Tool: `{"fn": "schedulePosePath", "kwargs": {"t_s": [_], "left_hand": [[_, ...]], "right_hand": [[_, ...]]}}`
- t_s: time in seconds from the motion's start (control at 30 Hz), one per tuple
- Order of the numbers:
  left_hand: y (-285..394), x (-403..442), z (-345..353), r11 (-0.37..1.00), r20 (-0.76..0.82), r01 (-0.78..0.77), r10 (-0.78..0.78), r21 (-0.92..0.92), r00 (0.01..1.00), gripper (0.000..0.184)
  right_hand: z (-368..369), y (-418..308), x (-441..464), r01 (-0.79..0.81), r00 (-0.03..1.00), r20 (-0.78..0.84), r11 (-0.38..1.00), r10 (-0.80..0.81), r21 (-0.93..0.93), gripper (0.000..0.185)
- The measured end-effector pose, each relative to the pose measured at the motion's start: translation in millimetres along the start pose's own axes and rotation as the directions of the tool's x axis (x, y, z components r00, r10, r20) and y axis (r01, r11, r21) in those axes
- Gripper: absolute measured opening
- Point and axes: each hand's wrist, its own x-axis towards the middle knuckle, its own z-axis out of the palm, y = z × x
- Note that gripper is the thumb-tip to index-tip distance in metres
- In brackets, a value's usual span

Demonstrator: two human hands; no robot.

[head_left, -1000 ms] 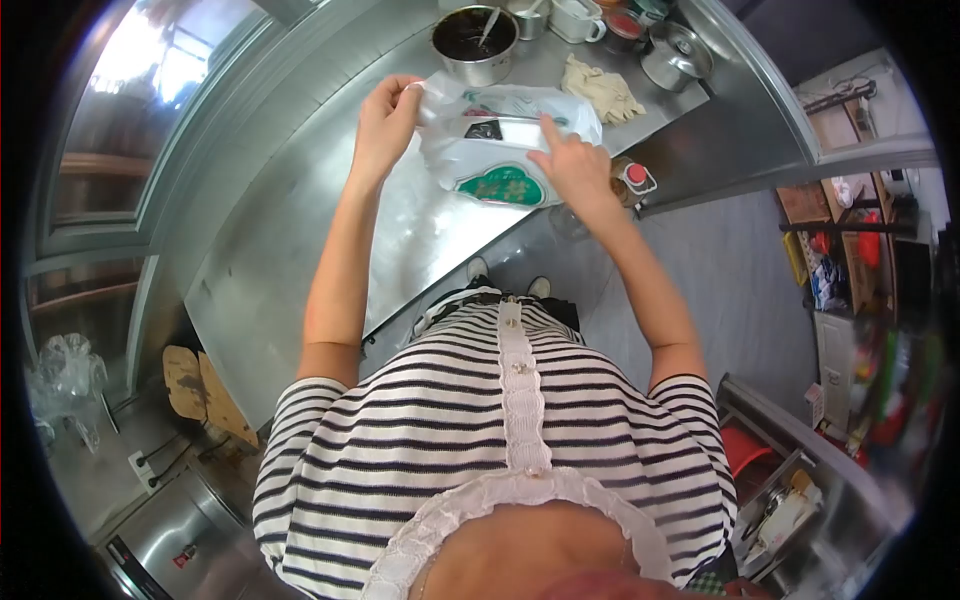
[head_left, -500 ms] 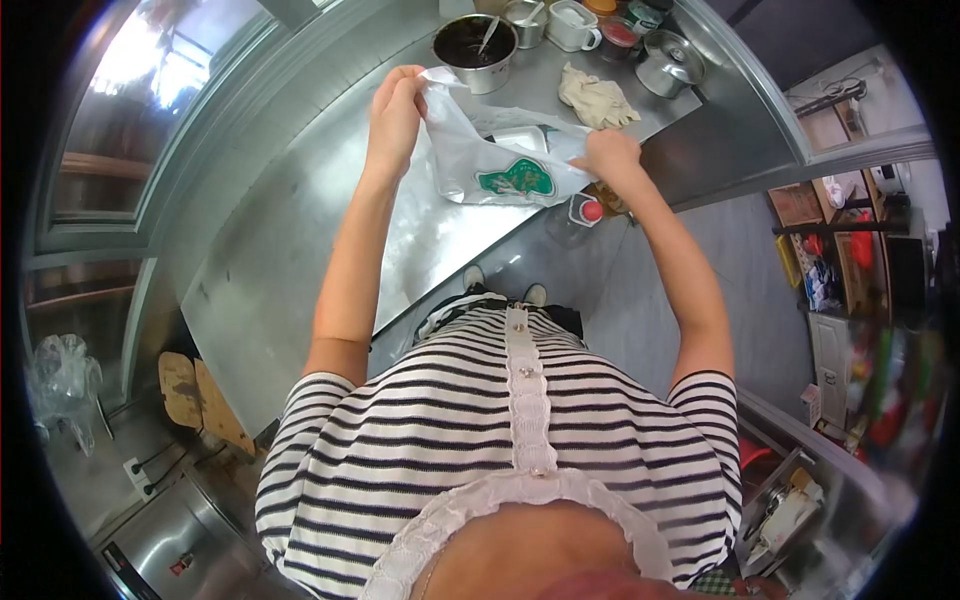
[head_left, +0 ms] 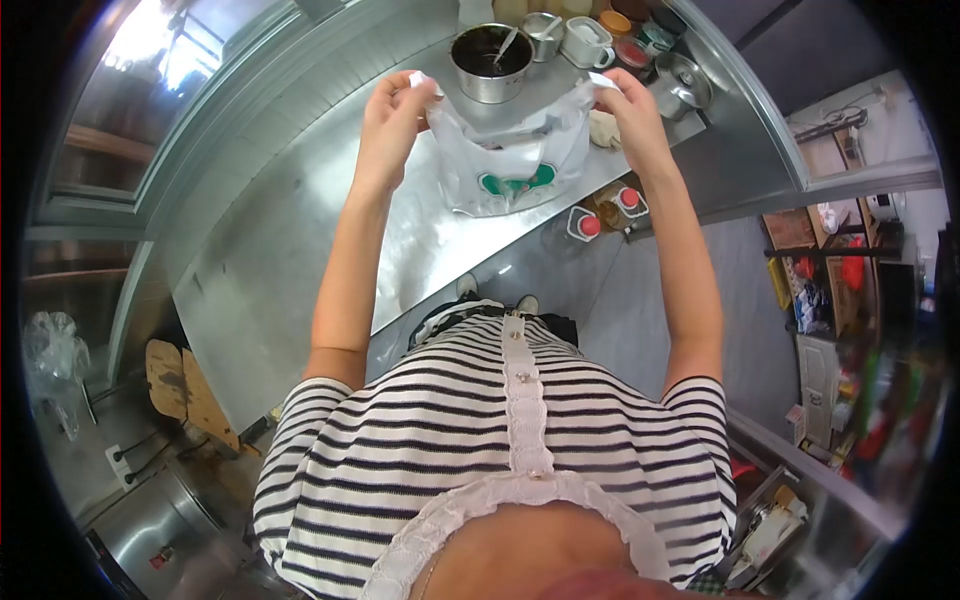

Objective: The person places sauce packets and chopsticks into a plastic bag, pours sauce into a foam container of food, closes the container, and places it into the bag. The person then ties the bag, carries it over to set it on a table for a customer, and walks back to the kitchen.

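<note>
A white plastic bag [head_left: 465,165] with a green print hangs between my hands over the metal counter [head_left: 300,250]. My left hand [head_left: 395,115] pinches the bag's left handle, with a white tip poking out above the fingers. The right handle is gripped in my right hand [head_left: 628,108], raised to about the same height. Something white, partly hidden, lies inside the bag's mouth; its kind I cannot make out. Just beyond the bag stands a metal pot [head_left: 491,65] of dark sauce with a spoon in it.
Behind my right hand are a crumpled cloth [head_left: 604,129] and a lidded metal pot [head_left: 680,85]. A white lidded container [head_left: 586,44] and several jars line the back. Red-capped bottles [head_left: 588,226] stand below the counter's edge.
My right hand has moved up and away from me, now holding the bag's right handle up. The bag is stretched upright between both hands, and its print has folded. The cloth is more covered.
</note>
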Motion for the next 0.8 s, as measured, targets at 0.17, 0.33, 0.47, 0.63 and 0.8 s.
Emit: {"fn": "schedulePosePath", "kwargs": {"t_s": [0.17,0.33,0.47,0.63,0.8], "left_hand": [[0,0,-8,0.997,0.035,-0.077,0.078,-0.024,0.996,0.038],[-14,2,-9,0.991,-0.018,-0.129,0.13,0.029,0.991,0.035],[-15,0,-5,0.984,-0.028,-0.16,0.162,0.073,0.986,0.033],[-7,-4,-3,0.831,0.089,-0.401,0.399,0.386,0.913,0.023],[0,-2,3,0.541,0.293,-0.632,0.584,0.555,0.757,0.013]], "right_hand": [[-2,-1,-7,0.047,0.995,-0.097,0.955,-0.019,0.294,0.009],[-17,8,-11,-0.1,0.993,-0.013,0.872,0.121,0.48,0.012],[-1,3,-26,0.04,0.999,0.012,0.999,-0.04,0.019,0.01],[6,-14,-38,0.339,0.846,0.096,0.39,-0.525,-0.856,0.018],[9,5,-22,0.348,0.799,0.113,0.299,-0.591,-0.889,0.015]]}}
